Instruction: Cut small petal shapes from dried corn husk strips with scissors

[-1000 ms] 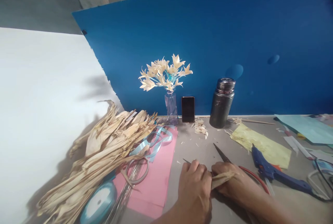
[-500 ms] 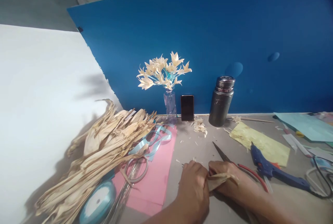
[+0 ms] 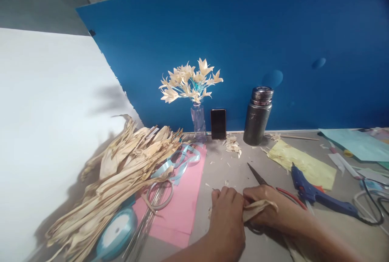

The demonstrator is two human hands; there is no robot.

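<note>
At the near edge of the tabletop [image 3: 231,172], the left hand [image 3: 226,223] and the right hand [image 3: 269,211] meet, knuckles almost touching. Both are closed on a husk strip [image 3: 259,206]. The left hand's fingers curl over one end and the right hand pinches it from the other side. The pale free end sticks out across the back of the right hand. The strip sits just above the tabletop, near the middle of the near edge.

Scissors [image 3: 257,174] lie just beyond the right hand, blades pointing far and left, red handle curving behind the wrist. Whether the hand touches them cannot be told. Right of them lies a blue glue gun [image 3: 316,195], its nozzle at a yellow sheet [image 3: 304,164].

Left of the hands lies a pink sheet [image 3: 179,209] with a ring [image 3: 160,197] and thin wires on it, and a ribbon roll [image 3: 117,231] at its near left corner. A husk pile [image 3: 121,172] spreads over the left side, with loose blue ribbon [image 3: 180,160] against it. Husk scraps [image 3: 232,145] lie farther on.

Along the far edge, against a blue board [image 3: 273,31], stand a vase [image 3: 199,122] of husk flowers [image 3: 191,83], a phone [image 3: 218,123] and a dark flask [image 3: 257,116]. A teal sheet [image 3: 358,144] lies at the far right corner. A white board [image 3: 45,112] stands along the left edge.
</note>
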